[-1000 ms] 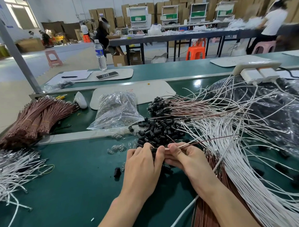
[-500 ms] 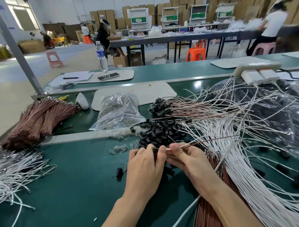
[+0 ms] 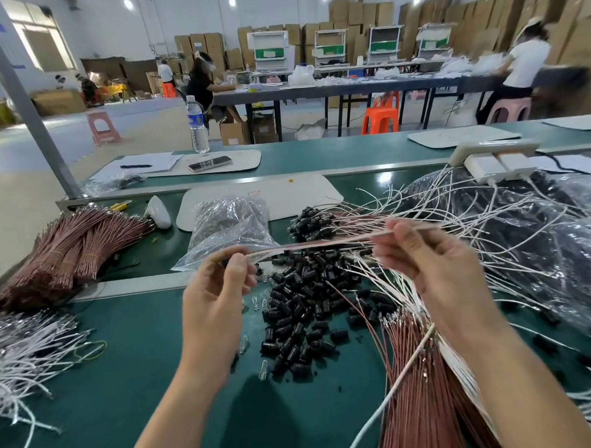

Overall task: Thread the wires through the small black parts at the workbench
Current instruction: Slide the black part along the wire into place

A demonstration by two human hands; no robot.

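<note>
My left hand (image 3: pixel 216 295) is raised above the green bench and pinches the left end of a pair of wires (image 3: pixel 318 243), where a small black part shows between thumb and fingers. My right hand (image 3: pixel 434 261) pinches the same wires farther right, so they stretch blurred between both hands. Below them lies a pile of small black parts (image 3: pixel 301 311). A fan of white wires (image 3: pixel 491 249) spreads to the right, and a bundle of brown wires (image 3: pixel 427 397) runs under my right forearm.
A clear plastic bag (image 3: pixel 229 223) lies behind the pile. Bundled brown wires (image 3: pixel 71 250) and loose white wires (image 3: pixel 25 354) sit at the left. A black plastic bag (image 3: pixel 558 232) and a white power strip (image 3: pixel 494 157) are at the right. Finished wires with black parts (image 3: pixel 311 223) lie behind. People work at far tables.
Both hands rose from the bench and moved apart, the left to the left and the right to the right, drawing the wires out taut between them above the black parts.
</note>
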